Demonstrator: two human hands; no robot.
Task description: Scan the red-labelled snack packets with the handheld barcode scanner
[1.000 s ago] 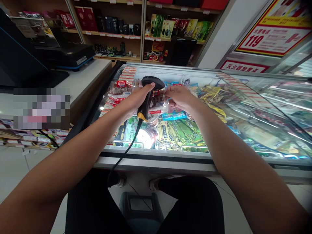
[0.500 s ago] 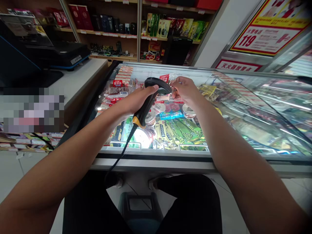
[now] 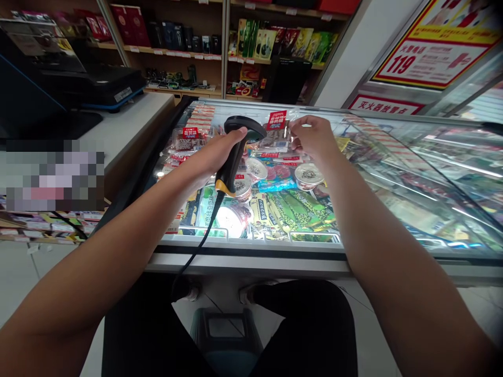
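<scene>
My left hand (image 3: 220,151) is wrapped around the handle of a black and orange barcode scanner (image 3: 234,159), thumb on top. The scanner head points right, and its cable runs down toward my lap. Between the fingertips of my right hand (image 3: 316,139) is the right edge of a clear snack packet (image 3: 278,137) with a red label and a small barcode. The scanner head hides the packet's left edge. A similar red-labelled packet (image 3: 189,137) lies left of the scanner, beyond my left hand.
Below is a glass-topped freezer (image 3: 255,247) with tubs (image 3: 309,175) and green ice-pop packs (image 3: 301,207) inside. A counter (image 3: 137,118) with a black scale (image 3: 106,86) stands at left. Stocked shelves (image 3: 184,54) rise behind. A stool (image 3: 228,340) is between my legs.
My right hand has moved right, and more of the red-labelled packet shows beside the scanner. The scanner in my left hand has shifted slightly left and up.
</scene>
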